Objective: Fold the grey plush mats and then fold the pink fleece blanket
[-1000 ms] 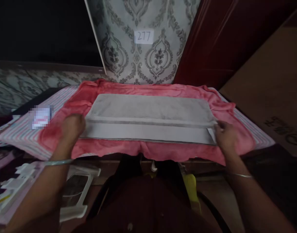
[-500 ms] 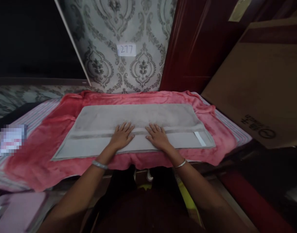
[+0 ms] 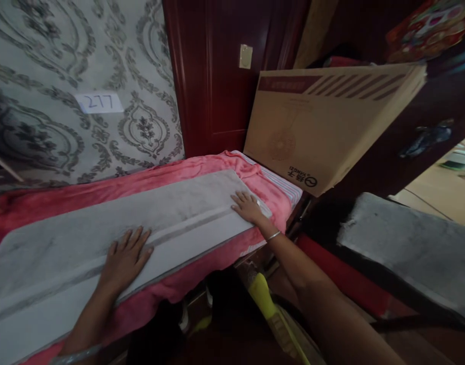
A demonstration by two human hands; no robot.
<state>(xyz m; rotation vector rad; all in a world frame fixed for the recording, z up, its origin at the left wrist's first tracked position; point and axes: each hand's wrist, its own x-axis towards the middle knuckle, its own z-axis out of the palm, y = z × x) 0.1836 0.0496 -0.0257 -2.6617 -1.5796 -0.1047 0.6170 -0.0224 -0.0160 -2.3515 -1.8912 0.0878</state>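
Observation:
A grey towel lies folded lengthwise and flat on a pink cloth spread over the table. My left hand rests palm down on the towel near its front edge, fingers spread. My right hand lies flat on the towel's right end, fingers stretched out. Neither hand holds anything. A pale band runs along the towel between the two hands.
A large cardboard box leans at the table's right end against a dark red door. Patterned wallpaper carries a label reading 277. A grey fabric pile sits low at the right. A yellow object lies below the table.
My hands have slid apart along the towel from its middle, the right one reaching its right end. The view has swung to the right.

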